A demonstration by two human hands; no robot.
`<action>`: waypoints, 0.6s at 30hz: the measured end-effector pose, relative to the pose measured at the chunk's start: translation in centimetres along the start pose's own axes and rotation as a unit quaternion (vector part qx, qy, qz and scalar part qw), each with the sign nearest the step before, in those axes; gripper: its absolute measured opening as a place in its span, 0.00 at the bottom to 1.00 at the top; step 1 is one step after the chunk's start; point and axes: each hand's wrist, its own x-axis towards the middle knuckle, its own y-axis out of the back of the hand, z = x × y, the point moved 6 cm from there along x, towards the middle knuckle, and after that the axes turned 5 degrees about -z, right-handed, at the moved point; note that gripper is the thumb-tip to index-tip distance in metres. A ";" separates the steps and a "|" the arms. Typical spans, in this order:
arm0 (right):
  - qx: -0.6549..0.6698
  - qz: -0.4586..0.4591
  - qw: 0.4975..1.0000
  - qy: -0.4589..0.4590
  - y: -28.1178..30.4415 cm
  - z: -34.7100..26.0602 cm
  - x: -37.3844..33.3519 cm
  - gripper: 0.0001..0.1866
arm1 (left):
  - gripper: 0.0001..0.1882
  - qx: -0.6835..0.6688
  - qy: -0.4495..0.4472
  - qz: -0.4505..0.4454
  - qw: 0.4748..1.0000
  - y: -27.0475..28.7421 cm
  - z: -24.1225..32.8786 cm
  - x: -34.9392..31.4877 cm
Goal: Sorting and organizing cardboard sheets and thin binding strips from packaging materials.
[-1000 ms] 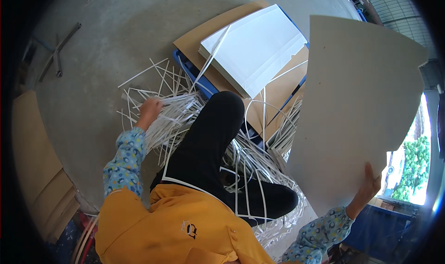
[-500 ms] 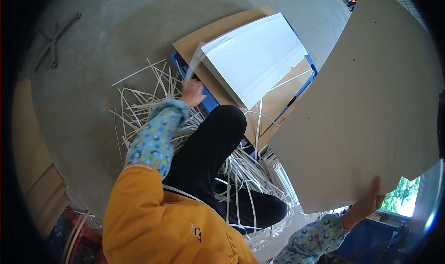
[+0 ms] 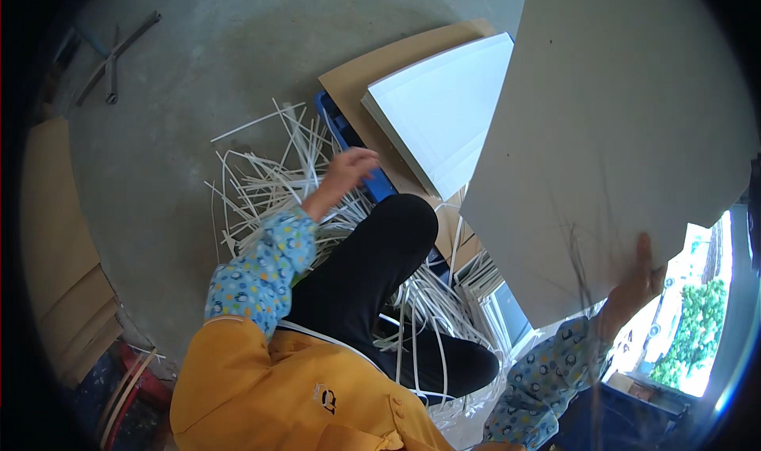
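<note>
My right hand (image 3: pixel 634 292) grips the lower edge of a large grey-brown board (image 3: pixel 618 126), with the thumb on its near face; the other fingers are mostly hidden. The board stands up at my right and covers part of a stack of white sheets (image 3: pixel 444 102). That stack lies on a brown cardboard sheet (image 3: pixel 349 86) over a blue plastic base (image 3: pixel 379 183). By the base's left edge, above a heap of thin white strips (image 3: pixel 265 177), my left hand (image 3: pixel 349 177) hangs in the air. Its fingers are apart and slightly blurred, and nothing shows in them.
More white strips (image 3: pixel 428 324) lie tangled around my bent legs. On the floor at the far left stands a crossed metal frame (image 3: pixel 111 63). Brown boards (image 3: pixel 63 253) lean along the left side. A bright window (image 3: pixel 690 324) is at the lower right.
The clear strip at my left hand has left it, and that hand has moved slightly right and down. The board in my right hand has swung left, covering more of the white stack.
</note>
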 end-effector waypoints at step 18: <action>0.283 -0.109 0.949 -0.083 -9.2 7.2 12.7 0.25 | 0.13 -0.394 -0.112 -0.073 0.909 -8.3 8.2 8.9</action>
